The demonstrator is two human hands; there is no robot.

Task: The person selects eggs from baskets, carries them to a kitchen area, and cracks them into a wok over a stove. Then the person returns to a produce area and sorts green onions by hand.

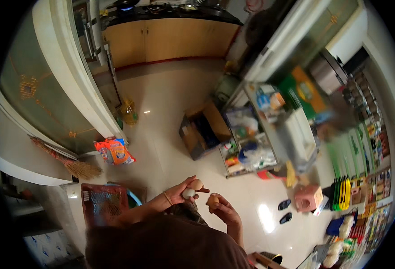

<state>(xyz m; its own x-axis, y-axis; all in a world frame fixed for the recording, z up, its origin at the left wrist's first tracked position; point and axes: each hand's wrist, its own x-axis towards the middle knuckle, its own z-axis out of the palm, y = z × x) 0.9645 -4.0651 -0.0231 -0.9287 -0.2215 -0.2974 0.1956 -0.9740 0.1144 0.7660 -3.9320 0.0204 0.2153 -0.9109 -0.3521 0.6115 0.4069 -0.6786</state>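
My left hand (178, 192) is turned palm up in front of my body, its fingers curled around two eggs. One is a light brown egg (196, 184); just below it sits a paler, whitish egg (188, 193). To the right, my right hand (227, 213) grips a darker brown egg (213, 200) between thumb and fingers. Whether a second egg hides behind that one, I cannot tell. A small gap separates the two hands, and both are held above the tiled floor (157, 141).
A cardboard box (190, 143) stands ahead beside a loaded metal shelf (272, 153). On the left are an orange bag (115, 152), a straw broom (82, 169) and a red plastic basket (87, 208). Through the doorway is a kitchen counter (177, 37) with a lit burner (126, 9). Dark slippers (285, 218) lie right.
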